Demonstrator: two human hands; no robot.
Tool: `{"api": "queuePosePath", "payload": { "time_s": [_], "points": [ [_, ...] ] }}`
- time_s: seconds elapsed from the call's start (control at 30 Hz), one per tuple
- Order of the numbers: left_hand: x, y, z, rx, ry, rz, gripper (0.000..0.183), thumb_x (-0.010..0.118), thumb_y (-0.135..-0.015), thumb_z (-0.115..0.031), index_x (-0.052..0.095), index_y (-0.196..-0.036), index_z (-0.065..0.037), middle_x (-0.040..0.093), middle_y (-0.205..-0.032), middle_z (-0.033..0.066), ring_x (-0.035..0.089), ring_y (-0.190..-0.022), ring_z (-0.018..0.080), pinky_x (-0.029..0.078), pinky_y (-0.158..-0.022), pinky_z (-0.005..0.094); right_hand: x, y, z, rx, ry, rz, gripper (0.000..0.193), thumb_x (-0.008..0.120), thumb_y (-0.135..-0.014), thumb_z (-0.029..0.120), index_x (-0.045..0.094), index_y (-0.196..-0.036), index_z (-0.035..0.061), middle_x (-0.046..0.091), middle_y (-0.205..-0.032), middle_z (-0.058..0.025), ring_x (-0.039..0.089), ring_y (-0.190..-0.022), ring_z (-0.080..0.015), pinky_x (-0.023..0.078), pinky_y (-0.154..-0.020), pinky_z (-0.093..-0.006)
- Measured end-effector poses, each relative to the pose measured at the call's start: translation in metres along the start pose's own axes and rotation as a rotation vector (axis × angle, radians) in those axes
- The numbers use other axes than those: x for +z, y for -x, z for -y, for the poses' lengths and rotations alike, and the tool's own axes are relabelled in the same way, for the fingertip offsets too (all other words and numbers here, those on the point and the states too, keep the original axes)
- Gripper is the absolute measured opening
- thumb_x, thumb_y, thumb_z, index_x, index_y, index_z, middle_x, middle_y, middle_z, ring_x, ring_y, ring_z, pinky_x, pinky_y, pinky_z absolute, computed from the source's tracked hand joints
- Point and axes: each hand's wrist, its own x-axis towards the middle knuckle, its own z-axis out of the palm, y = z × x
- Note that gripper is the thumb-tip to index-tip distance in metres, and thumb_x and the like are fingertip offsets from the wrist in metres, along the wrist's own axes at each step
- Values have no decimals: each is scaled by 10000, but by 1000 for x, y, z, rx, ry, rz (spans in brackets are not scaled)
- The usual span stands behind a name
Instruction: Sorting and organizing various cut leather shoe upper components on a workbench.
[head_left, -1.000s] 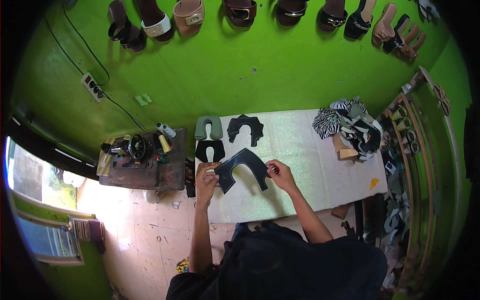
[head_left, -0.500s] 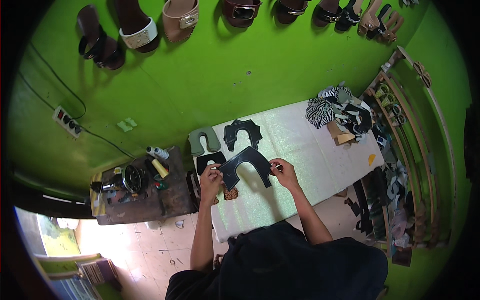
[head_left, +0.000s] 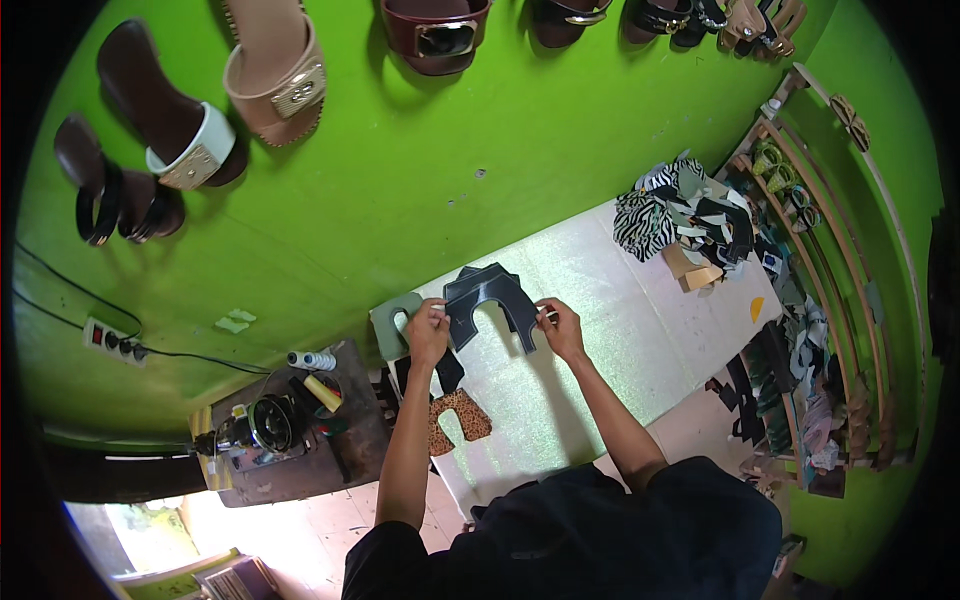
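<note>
A black U-shaped leather piece [head_left: 463, 324] is stretched between my two hands, its curved edge toward the wall. My left hand [head_left: 428, 335] pinches one leg's outer edge, and my right hand [head_left: 561, 328] grips the other side. Right behind it, partly covered, lies a stack of similar black pieces [head_left: 488, 271]. I cannot tell whether the held piece touches the stack. Beside my left hand is a grey-green U-shaped piece [head_left: 386, 335]. Below that, partly under my left forearm, another black piece [head_left: 451, 374] and a leopard-print U-shaped piece [head_left: 476, 422] lie on the table.
The pale table [head_left: 640, 330] runs along a green wall. Fabric and leather scraps [head_left: 690, 215] pile at its far right end. On the left stands a dark bench with a sewing machine [head_left: 268, 424] and thread spools [head_left: 312, 360]. Sandals [head_left: 275, 90] hang above.
Both hands have carried the black piece away from me, over toward the black stack. The leopard-print piece now shows more fully. The head view has shifted and turned.
</note>
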Motion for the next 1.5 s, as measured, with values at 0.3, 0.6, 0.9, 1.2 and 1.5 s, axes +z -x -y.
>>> {"api": "queuePosePath", "payload": {
  "time_s": [0.3, 0.6, 0.9, 1.2, 1.5],
  "points": [
    [34, -69, 24, 8, -202, -20, 286, 635, -804, 57, 616, -1067, -55, 643, -793, 106, 645, -734, 226, 522, -702, 349, 30, -53, -40, -37, 3, -90, 144, 551, -962, 36, 636, -1071, -3, 631, -833, -94, 651, -704, -138, 526, -649, -267],
    [48, -88, 61, -118, -244, -17, 311, 600, -815, 79, 612, -1086, -74, 651, -813, 124, 652, -766, 244, 521, -741, 358, 58, -70, -76, -19, 33, -111, 176, 569, -932, -9, 630, -1096, 1, 601, -877, -97, 607, -715, -134, 509, -660, -267],
    [60, -69, 50, -1, -465, -121, 356, 569, -831, 39, 585, -1174, -54, 551, -1128, 187, 560, -1048, 358, 477, -898, 428, 59, -59, -58, -142, 587, -162, 280, 657, -878, 76, 627, -1156, 55, 604, -1063, -143, 620, -858, -273, 546, -743, -351],
    [78, -37, 46, 156, -840, 155, 400, 475, -922, -97, 537, -1318, -96, 440, -1419, 97, 424, -1287, 308, 366, -1006, 564, 70, -43, -61, -298, 694, -87, 438, 710, -796, 147, 610, -1216, 72, 541, -1278, -150, 489, -1153, -343, 438, -959, -447],
    [78, -38, 53, 100, -906, 266, 438, 473, -926, -98, 492, -1363, -107, 375, -1512, 84, 404, -1329, 291, 339, -1024, 592, 66, -41, -56, -237, 933, 11, 473, 652, -863, 243, 561, -1304, 99, 505, -1379, -134, 462, -1210, -346, 370, -1018, -488]
  ]
}}
